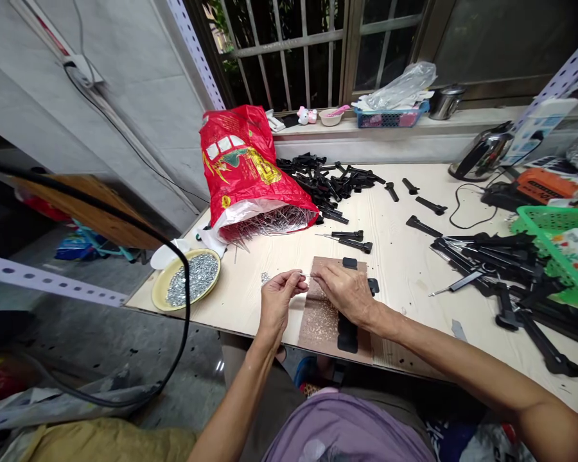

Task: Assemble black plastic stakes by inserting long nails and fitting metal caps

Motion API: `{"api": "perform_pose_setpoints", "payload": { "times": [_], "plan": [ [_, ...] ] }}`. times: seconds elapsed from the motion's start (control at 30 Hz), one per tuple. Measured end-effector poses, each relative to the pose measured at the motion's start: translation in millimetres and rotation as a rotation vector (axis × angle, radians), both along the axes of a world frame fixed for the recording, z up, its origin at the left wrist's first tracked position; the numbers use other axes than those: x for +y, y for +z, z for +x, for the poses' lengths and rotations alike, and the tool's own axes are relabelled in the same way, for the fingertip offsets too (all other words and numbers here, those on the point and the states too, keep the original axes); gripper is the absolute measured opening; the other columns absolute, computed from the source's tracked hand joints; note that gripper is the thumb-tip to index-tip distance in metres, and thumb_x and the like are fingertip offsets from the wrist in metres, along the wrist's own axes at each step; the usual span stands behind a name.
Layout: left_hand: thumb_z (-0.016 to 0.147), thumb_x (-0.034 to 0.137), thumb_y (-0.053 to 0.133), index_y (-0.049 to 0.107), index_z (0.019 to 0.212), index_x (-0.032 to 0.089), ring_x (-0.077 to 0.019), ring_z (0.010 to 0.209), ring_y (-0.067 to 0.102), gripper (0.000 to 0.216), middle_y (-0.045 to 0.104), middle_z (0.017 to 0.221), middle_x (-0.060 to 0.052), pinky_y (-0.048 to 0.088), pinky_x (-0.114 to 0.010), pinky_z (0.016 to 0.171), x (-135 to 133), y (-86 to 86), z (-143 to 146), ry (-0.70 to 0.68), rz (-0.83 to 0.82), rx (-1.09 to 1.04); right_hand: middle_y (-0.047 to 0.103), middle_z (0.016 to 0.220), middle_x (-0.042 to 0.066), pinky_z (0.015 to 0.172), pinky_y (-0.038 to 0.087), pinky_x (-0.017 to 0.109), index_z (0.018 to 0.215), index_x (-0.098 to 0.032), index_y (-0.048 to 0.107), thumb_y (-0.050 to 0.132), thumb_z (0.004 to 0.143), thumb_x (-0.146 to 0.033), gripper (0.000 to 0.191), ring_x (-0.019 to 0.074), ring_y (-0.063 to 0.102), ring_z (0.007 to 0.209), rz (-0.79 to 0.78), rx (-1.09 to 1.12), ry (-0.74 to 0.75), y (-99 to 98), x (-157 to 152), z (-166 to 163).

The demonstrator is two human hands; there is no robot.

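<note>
Above the bench (pixel 248 305), the left hand (pixel 279 296) and right hand (pixel 345 292) pinched a thin metal rod (pixel 309 276) between them, its right end hidden by fingers. A slack pinch could have dropped it onto the brown board (pixel 313 324) beneath. A stray wrist might have scattered the small metal bits (pixel 264 278) beside the left hand; farther out, a snag from the black cable (pixel 187 292) could have tipped the yellow bowl (pixel 159 295) near the edge, and a nudge might have spilled rods from the open red bag (pixel 238 167).

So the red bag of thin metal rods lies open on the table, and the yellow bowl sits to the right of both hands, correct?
Not quite: in the head view, the yellow bowl sits to the left of the left hand and right hand. The red bag does lie open.
</note>
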State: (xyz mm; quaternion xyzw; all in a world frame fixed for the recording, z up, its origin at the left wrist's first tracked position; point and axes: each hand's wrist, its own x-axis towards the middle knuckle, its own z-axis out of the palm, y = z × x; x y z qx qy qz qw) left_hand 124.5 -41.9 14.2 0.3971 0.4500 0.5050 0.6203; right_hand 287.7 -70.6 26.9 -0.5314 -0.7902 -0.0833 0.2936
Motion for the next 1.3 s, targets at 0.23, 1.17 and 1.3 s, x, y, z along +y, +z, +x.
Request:
{"api": "perform_pose_setpoints", "payload": {
  "times": [0.23,1.17,1.3],
  "plan": [
    [0.072,0.035,0.071,0.070,0.089,0.011,-0.0106,0.062,0.063,0.030,0.069,0.076,-0.005,0.054,-0.027,0.068,-3,-7.9,0,-0.055,0.074,0.110,0.062,0.078,0.005,0.063,0.033,0.026,0.084,-0.017,0.061,0.040,0.096,-0.029,0.027,0.0144,0.056,0.072,-0.060,-0.009,0.005,-2.4,-4,7],
    [0.075,0.040,0.066,0.069,0.101,0.013,-0.0121,0.066,0.062,0.038,0.067,0.078,-0.005,0.052,-0.024,0.063,-7,-9.1,20,-0.285,0.052,0.285,0.058,0.094,0.005,0.067,0.045,0.025,0.102,-0.019,0.062,0.043,0.095,-0.026,0.021,0.0141,0.056,0.081,-0.291,0.243,0.113,-12.6,-18,62],
    [0.080,0.044,0.059,0.048,0.132,0.017,-0.0089,0.052,0.054,0.060,0.059,0.069,0.001,0.047,-0.022,0.050,-11,-16.1,25,-0.286,0.036,0.392,0.058,0.094,0.005,0.059,0.041,0.023,0.098,-0.020,0.065,0.044,0.095,-0.027,0.022,0.0139,0.054,0.080,-0.272,0.133,-0.049,-18.5,0,102]
  ]
}}
